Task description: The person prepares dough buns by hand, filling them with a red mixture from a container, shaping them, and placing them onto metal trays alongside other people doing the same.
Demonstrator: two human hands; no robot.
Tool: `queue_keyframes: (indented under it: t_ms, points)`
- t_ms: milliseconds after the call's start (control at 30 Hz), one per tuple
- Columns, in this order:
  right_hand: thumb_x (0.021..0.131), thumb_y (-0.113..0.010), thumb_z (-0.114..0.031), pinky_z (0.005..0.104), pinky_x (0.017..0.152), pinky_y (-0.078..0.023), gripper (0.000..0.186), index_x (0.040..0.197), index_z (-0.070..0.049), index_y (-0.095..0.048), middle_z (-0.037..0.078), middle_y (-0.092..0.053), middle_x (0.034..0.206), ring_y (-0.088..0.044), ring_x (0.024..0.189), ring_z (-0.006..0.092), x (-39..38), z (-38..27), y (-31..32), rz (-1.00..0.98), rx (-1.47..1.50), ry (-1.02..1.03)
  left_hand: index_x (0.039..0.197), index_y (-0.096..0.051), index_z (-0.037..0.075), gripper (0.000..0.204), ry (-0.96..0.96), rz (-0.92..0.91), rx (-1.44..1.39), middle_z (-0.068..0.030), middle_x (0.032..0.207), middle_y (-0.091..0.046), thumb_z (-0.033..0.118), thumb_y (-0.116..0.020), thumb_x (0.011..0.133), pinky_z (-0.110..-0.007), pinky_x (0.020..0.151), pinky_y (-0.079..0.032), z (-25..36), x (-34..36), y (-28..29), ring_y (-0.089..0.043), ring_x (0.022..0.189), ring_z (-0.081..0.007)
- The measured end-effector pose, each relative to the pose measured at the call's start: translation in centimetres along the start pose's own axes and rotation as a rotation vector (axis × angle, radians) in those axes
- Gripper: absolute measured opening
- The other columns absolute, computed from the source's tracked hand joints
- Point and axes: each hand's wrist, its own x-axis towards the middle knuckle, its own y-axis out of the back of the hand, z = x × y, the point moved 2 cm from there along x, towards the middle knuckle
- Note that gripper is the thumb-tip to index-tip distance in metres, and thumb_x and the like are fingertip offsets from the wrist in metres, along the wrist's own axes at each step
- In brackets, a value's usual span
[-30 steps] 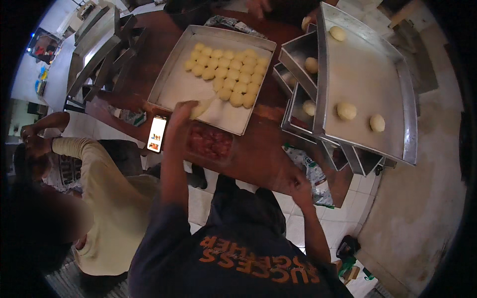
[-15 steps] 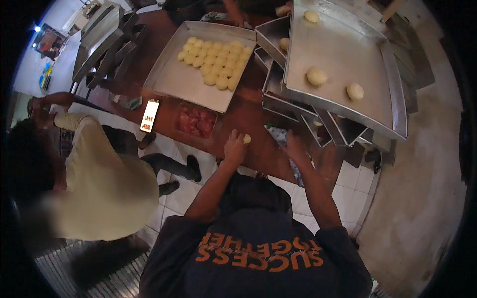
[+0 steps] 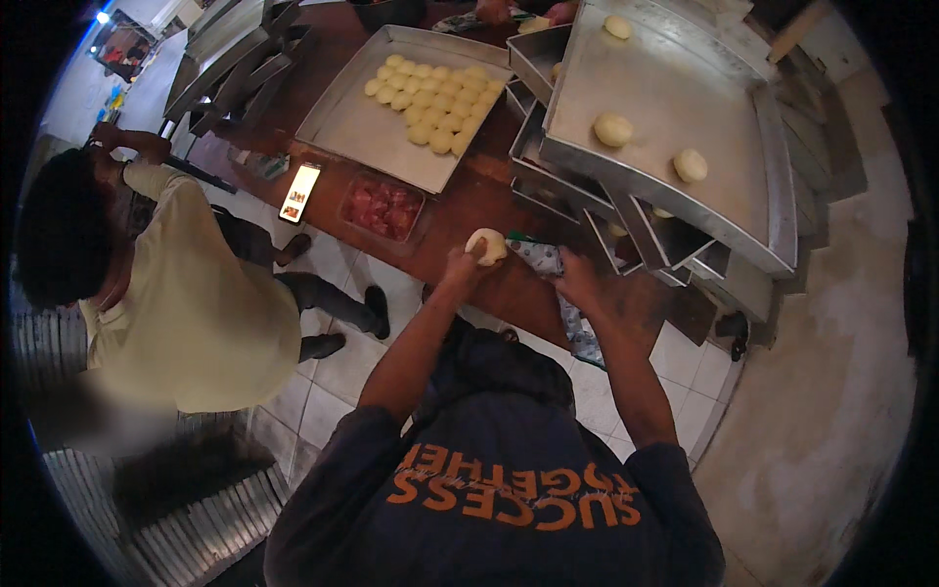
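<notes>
My left hand [image 3: 462,268] is closed around a flattened round piece of pale dough [image 3: 488,245], with the thumb pressed over its middle. My right hand [image 3: 579,281] grips a white patterned plastic bag [image 3: 536,256] with a green edge. One end of this bag points at the dough, right beside it; whether they touch I cannot tell. The bag's other part [image 3: 584,340] hangs below my right wrist at the table edge. What is inside it does not show.
On the brown table [image 3: 455,220] stand a metal tray [image 3: 342,122] of dough balls, a clear tub [image 3: 419,235] of red pieces and a lit phone [image 3: 299,193]. Stacked trays [image 3: 665,88] rise at right. A person [image 3: 205,303] stands left; another person's hand [image 3: 494,12] shows at the far side.
My left hand has turned up the dough, which now shows as a wider disc. My right hand has raised the bag and brought its end to the left, beside the dough.
</notes>
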Motion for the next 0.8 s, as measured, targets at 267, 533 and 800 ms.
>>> queue_keyframes:
  t_ms: [267, 533, 800]
  points:
    - [0.065, -0.065, -0.009, 0.0479, 0.072, -0.047, 0.048, 0.11, -0.002, -0.049, 0.025, -0.059, 0.083, -0.057, 0.082, 0.0416, -0.8, -0.5, 0.7, -0.093, -0.018, 0.003, 0.107, -0.048, -0.007, 0.034, 0.094, -0.1, -0.177, -0.0173, 0.103, -0.054, 0.022, -0.05, 0.088, -0.043, 0.078, -0.052, 0.2, -2.2, -1.8, -0.057, 0.091, -0.0299]
    - [0.07, -0.064, -0.014, 0.0422, 0.08, -0.046, 0.057, 0.123, -0.009, -0.044, 0.023, -0.058, 0.095, -0.055, 0.093, 0.0382, -0.9, -1.5, 0.2, 0.024, -0.135, -0.033, 0.113, -0.043, -0.006, 0.035, -0.069, -0.114, -0.284, -0.0197, 0.113, -0.049, 0.022, -0.043, 0.091, -0.046, 0.087, -0.047, 1.8, -1.7, 0.7, -0.052, 0.103, -0.0321]
    - [0.075, -0.062, -0.006, 0.0273, 0.081, -0.043, 0.03, 0.104, 0.0, -0.059, 0.009, -0.06, 0.097, -0.055, 0.09, 0.0153, 1.4, -6.8, -0.5, 0.036, 0.826, -0.117, 0.119, -0.044, 0.0, 0.046, 0.206, -0.435, -0.223, -0.0139, 0.114, -0.051, 0.033, -0.047, 0.087, -0.046, 0.087, -0.044, 7.3, -8.0, -4.0, -0.052, 0.104, -0.0284]
